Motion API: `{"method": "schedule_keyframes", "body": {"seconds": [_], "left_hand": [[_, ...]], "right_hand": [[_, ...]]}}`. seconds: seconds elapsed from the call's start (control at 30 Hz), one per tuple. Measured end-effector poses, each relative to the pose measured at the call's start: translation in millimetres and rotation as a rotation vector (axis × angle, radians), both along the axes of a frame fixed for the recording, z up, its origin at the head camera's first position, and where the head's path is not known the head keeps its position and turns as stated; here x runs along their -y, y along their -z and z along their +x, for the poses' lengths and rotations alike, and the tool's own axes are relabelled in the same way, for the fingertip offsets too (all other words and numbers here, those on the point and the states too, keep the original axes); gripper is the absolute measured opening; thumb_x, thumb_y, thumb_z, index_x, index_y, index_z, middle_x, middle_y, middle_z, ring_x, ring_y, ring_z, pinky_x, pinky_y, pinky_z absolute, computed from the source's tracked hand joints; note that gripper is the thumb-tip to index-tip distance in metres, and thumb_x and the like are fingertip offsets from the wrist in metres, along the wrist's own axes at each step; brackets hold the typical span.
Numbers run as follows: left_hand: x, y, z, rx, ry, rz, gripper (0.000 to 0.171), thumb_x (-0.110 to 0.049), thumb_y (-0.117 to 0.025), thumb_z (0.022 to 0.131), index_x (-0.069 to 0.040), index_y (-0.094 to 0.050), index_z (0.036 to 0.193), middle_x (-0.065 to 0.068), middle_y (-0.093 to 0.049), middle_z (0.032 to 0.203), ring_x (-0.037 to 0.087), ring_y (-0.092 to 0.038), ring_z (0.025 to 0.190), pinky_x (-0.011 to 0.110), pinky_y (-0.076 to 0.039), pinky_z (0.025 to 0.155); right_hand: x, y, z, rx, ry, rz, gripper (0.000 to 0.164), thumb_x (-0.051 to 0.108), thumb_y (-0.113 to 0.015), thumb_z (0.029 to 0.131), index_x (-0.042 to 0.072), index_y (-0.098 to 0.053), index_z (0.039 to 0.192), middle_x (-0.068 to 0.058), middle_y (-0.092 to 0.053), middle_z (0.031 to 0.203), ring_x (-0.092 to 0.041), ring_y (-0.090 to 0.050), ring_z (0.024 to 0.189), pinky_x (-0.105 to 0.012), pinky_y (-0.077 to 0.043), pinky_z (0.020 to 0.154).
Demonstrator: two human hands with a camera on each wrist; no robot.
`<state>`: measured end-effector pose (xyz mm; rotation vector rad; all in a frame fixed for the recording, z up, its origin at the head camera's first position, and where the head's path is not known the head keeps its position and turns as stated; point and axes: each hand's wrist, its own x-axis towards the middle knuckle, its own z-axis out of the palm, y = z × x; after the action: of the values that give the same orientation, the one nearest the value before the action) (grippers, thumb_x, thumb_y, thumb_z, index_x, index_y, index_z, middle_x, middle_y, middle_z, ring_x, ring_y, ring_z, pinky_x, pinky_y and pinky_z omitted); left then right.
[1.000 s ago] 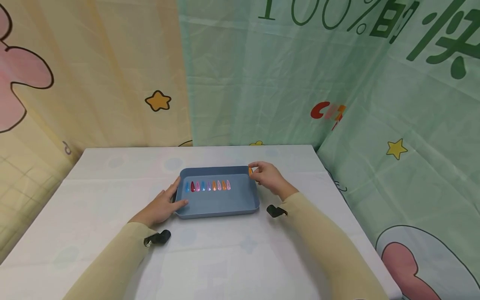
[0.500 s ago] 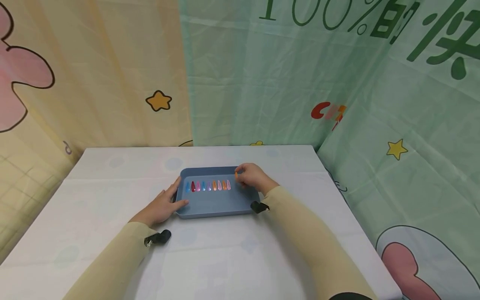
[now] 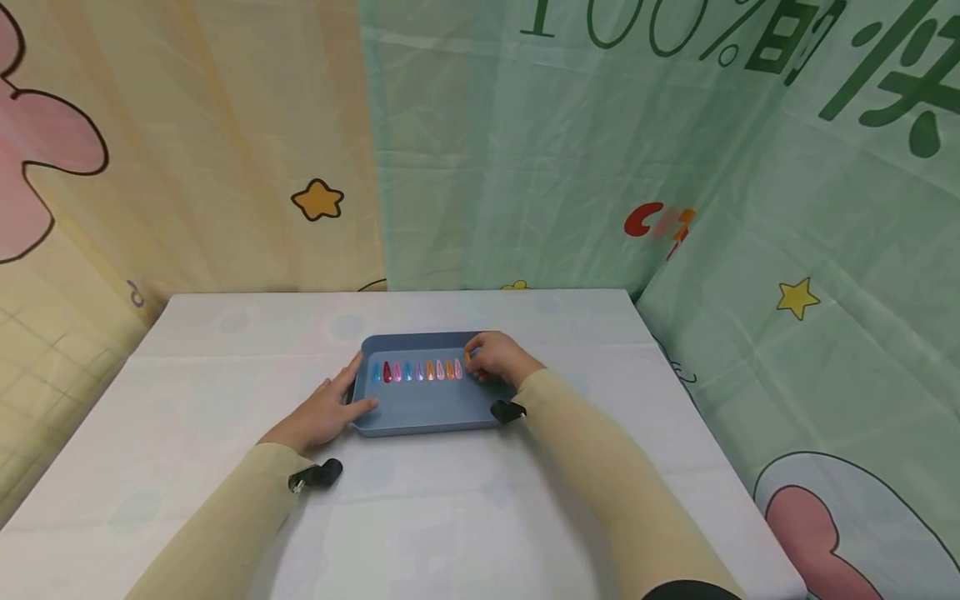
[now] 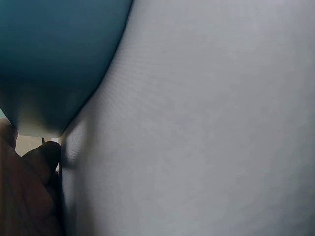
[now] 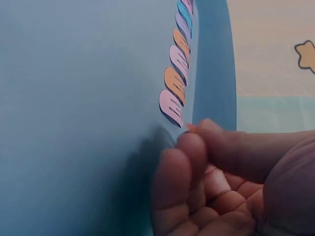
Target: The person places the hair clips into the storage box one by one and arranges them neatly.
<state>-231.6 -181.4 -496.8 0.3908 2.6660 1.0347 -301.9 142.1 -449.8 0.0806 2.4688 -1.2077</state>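
A row of several coloured snap hair clips (image 3: pixel 419 372) lies across the blue-grey tray (image 3: pixel 420 417). They are blue, red, pink, purple and orange. My right hand (image 3: pixel 501 358) pinches an orange hair clip (image 3: pixel 468 357) between thumb and forefinger, just past the row's right end. In the right wrist view only a small orange tip (image 5: pixel 191 128) shows at the fingertips, beside the pink end clip (image 5: pixel 171 108). At the tray's left side my left hand (image 3: pixel 318 412) holds the edge, thumb over the rim and fingers along the outside; in the left wrist view its fingers (image 4: pixel 42 160) are dark.
A white cloth covers the table (image 3: pixel 420 517). Patterned curtains (image 3: pixel 487 167) hang behind it and at both sides. Each wrist carries a black camera mount, the left one (image 3: pixel 318 475) above the cloth and the right one (image 3: pixel 507 412) over the tray's front right corner.
My right hand has moved left from the tray's right rim and down to the row's end, bringing the orange hair clip along. My left hand has stayed at the tray's left edge.
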Motion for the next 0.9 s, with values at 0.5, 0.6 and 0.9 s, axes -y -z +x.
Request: {"method": "schedule_keyframes", "body": {"seconds": [0.5,0.6,0.9], "left_hand": [[-1.0,-2.8,1.5,0.012,-0.018,-0.012,0.099,-0.055,-0.06,0.104,-0.023,0.005,0.171,0.016,-0.003,0.178,0.049,-0.001,0.162,0.066,0.003,0.13],[-1.0,-3.0,1.5,0.011,-0.019,-0.014,0.099,-0.055,-0.06,0.104,-0.023,0.005,0.171,0.016,-0.003,0.178,0.05,-0.001,0.162,0.066,0.003,0.13],[-1.0,-1.9,0.7,0.009,-0.008,-0.015,0.098,-0.056,-0.059,0.104,-0.025,0.006,0.171,0.015,-0.002,0.178,0.046,-0.001,0.163,0.065,0.005,0.13]], "right_hand": [[8.2,4.9,-6.3,0.065,0.029,0.069,0.043,-0.007,-0.072,0.093,0.002,-0.067,0.134,-0.008,-0.066,0.081,-0.013,-0.063,0.063,-0.022,-0.055,0.054],[8.7,5.7,-5.7,0.059,0.027,0.071,0.042,-0.007,-0.072,0.092,0.002,-0.068,0.133,-0.009,-0.066,0.081,-0.013,-0.064,0.062,-0.022,-0.055,0.054],[8.3,6.9,-3.3,0.002,-0.024,0.14,0.041,-0.003,-0.074,0.092,0.002,-0.07,0.132,-0.005,-0.066,0.076,-0.011,-0.061,0.061,-0.022,-0.054,0.054]]}}
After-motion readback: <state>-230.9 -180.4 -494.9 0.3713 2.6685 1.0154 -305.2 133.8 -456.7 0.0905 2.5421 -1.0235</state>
